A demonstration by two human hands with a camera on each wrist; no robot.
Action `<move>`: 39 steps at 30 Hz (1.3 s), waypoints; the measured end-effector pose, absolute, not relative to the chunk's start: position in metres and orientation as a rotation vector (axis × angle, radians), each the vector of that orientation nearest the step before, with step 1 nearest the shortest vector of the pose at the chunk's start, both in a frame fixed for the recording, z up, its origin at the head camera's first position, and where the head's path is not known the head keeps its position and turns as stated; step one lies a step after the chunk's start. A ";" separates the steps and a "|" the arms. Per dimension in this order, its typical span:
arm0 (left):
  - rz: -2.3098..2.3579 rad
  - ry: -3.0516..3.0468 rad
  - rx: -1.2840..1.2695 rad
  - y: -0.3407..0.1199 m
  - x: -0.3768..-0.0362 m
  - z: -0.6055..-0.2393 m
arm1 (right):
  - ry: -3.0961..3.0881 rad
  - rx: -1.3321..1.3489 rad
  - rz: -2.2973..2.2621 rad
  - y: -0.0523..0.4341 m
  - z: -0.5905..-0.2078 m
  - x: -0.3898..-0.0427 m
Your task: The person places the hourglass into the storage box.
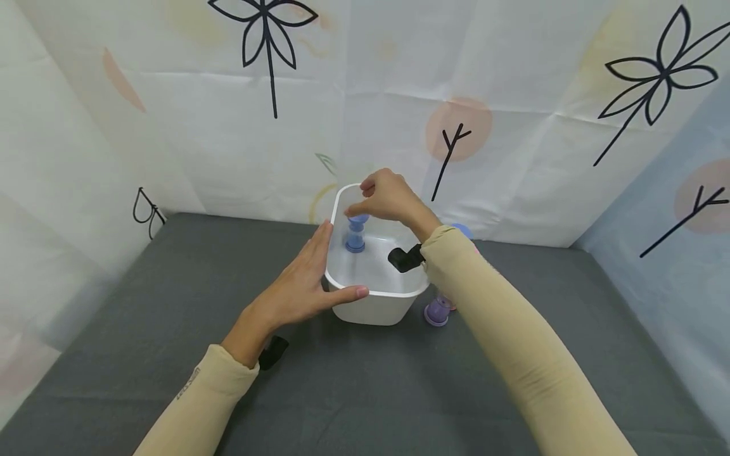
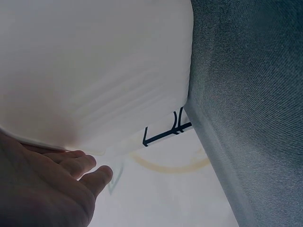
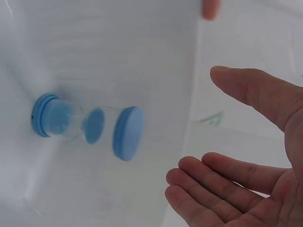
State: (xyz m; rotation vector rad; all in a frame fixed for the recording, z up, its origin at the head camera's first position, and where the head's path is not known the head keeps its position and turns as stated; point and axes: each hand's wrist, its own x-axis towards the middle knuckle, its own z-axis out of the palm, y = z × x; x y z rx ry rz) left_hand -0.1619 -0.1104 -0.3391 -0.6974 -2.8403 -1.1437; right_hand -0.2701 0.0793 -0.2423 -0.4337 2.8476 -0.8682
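A white plastic tub [image 1: 373,310] stands on the dark table. Inside it, towards the back left corner, a blue sand timer [image 1: 355,237] stands upright; the right wrist view shows blue sand in both bulbs of the timer [image 3: 94,125]. My left hand [image 1: 298,278] rests against the tub's left side, fingers extended, thumb along the front rim. Above the timer hovers my right hand [image 1: 392,197], with its thumb and fingers spread apart. In the right wrist view a gap shows between that hand [image 3: 255,184] and the timer's blue cap.
To the right of the tub, a purple sand timer [image 1: 437,311] stands on the grey cloth [image 1: 365,392]. Behind it a pinkish piece and a blue round top [image 1: 463,230] are partly hidden by my right forearm. A patterned white curtain [image 1: 376,95] hangs behind the table.
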 end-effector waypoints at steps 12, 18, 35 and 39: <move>-1.151 -2.832 -0.700 -0.110 -0.162 -0.340 | 2.813 -0.608 -1.224 0.141 -0.234 -0.216; -1.149 -2.802 -0.727 -0.109 -0.163 -0.340 | 2.800 -0.577 -1.316 0.178 -0.243 -0.192; -1.143 -2.803 -0.716 -0.109 -0.164 -0.341 | 2.819 -0.484 -1.536 0.243 -0.292 -0.150; -1.155 -2.803 -0.713 -0.110 -0.163 -0.342 | 2.809 -0.447 -1.586 0.249 -0.300 -0.147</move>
